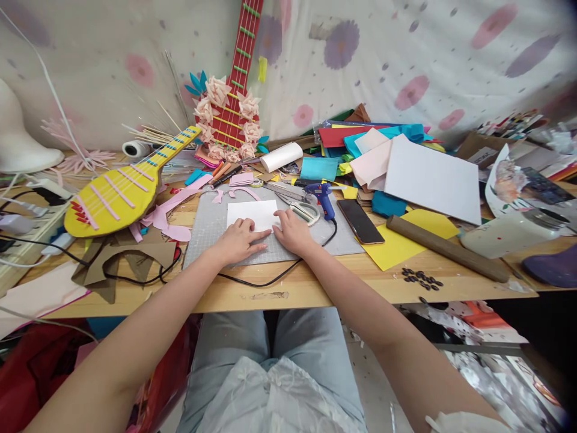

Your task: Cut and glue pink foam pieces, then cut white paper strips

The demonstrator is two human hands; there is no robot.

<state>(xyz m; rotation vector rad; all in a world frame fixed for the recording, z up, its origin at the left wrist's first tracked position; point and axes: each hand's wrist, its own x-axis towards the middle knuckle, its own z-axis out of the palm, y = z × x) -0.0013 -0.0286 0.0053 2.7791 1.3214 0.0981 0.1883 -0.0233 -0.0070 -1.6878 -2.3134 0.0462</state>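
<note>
A small white sheet of paper (252, 211) lies flat on the grey cutting mat (202, 237). My left hand (238, 242) rests over its lower left edge, with the fingers spread. At the sheet's right edge, my right hand (292, 231) touches the paper with its fingers stretched out. Just beyond my right hand lie scissors (309, 211) with pale handles. A blue glue gun (322, 198) lies beside them, its black cord running down past my right wrist.
A black phone (360, 221) lies to the right, near a brown cardboard tube (446, 248) on yellow paper. Several dark beads (421, 278) sit near the table's front edge. A yellow paper lute (117, 195) lies left; a red guitar (232, 114) leans behind.
</note>
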